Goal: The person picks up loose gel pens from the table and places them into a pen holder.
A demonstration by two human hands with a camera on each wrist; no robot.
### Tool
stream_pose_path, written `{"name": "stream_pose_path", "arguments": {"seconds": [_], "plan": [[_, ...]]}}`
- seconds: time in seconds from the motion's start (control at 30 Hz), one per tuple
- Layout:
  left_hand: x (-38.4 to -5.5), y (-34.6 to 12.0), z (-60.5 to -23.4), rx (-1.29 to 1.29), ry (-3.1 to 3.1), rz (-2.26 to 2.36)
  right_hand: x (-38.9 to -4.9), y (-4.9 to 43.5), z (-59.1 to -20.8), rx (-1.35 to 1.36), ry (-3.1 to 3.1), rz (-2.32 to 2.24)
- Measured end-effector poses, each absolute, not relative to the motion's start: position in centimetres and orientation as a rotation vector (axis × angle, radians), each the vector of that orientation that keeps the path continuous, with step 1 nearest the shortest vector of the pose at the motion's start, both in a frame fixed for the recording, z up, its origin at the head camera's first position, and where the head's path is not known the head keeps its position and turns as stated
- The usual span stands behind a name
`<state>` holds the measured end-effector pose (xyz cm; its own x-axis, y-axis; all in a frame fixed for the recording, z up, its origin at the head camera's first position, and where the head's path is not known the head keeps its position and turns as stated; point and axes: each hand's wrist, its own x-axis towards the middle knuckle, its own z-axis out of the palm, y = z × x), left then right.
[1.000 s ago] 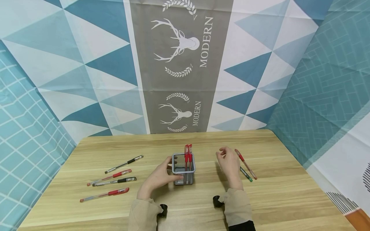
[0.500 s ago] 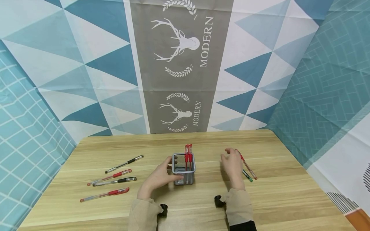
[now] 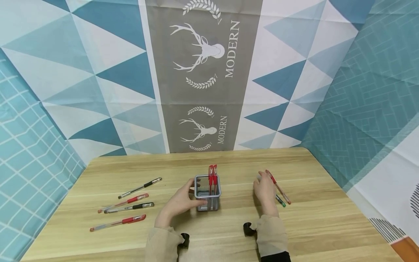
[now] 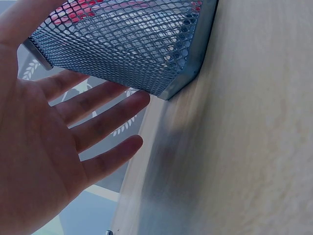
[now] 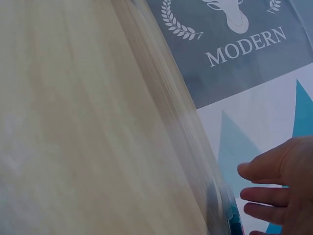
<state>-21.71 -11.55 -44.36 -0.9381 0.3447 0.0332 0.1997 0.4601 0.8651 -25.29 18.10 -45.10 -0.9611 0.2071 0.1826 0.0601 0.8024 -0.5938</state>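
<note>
In the head view a grey wire-mesh pen holder [image 3: 208, 204] stands upright at mid-table, with two red gel pens [image 3: 211, 180] leaning inside it. My left hand [image 3: 180, 200] holds the holder from the left, thumb along its near side and fingers round the far side. The left wrist view gives the mesh wall [image 4: 132, 46] close to the thumb, the other fingers fairly straight. My right hand [image 3: 266, 190] hovers over a green pen [image 3: 280, 201], partly covering it, with its fingers apart in the right wrist view. A red pen [image 3: 279, 187] lies just beyond that hand.
On the left of the wooden table [image 3: 229, 233] lie a black pen [image 3: 140, 188], a red pen [image 3: 134, 198], another black pen [image 3: 131, 207] and another red pen [image 3: 119, 222]. Patterned cloth [image 3: 203, 72] hangs behind the table's far edge.
My right hand has moved to the right, lower over the green pen and closer to the red one. The left hand and pen holder have stayed put.
</note>
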Motion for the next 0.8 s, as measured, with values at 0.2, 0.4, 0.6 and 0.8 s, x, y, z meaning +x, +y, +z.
{"name": "stream_pose_path", "arguments": {"seconds": [0.2, 0.4, 0.6, 0.8], "plan": [[-21.70, -11.50, -44.35, 0.468, 2.558, 1.479, -25.18, 18.19, -45.34, -0.211, -2.803, 0.864], [-21.73, -11.49, -44.23, 0.464, 2.553, 1.483, -25.16, 18.23, -45.36, -0.260, -2.845, 0.854], [-21.66, -11.50, -44.20, 0.472, 2.548, 1.498, -25.26, 18.10, -45.39, -0.293, -2.829, 0.859], [-21.65, -11.44, -44.33, 0.463, 2.561, 1.492, -25.29, 17.94, -45.53, -0.323, -2.785, 0.874]]}}
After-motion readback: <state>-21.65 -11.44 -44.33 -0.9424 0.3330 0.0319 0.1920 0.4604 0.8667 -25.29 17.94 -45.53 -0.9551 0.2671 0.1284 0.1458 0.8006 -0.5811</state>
